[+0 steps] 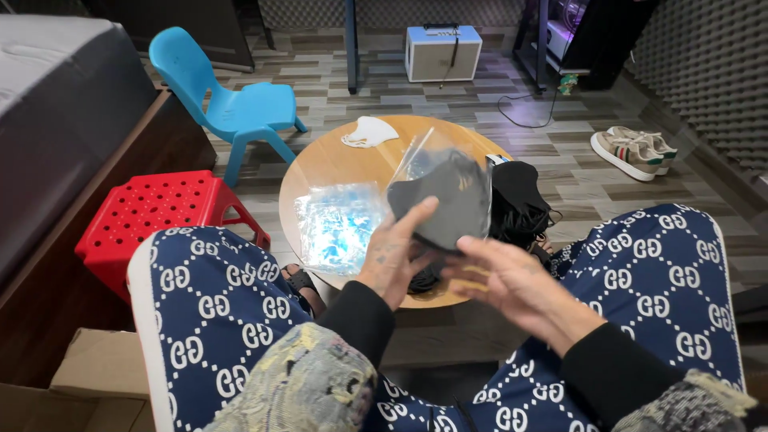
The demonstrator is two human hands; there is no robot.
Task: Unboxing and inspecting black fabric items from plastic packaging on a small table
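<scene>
Above a round wooden table [320, 164], the left hand [392, 256] pinches a black cloth mask [444, 200] half inside its clear sleeve (light, limp, slippery film); the right hand [512, 280] hovers open just beside, nearer, empty.

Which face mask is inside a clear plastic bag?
The black mask held up by the left hand sits in a clear bag; the white mask lies bare on the round table.
</scene>
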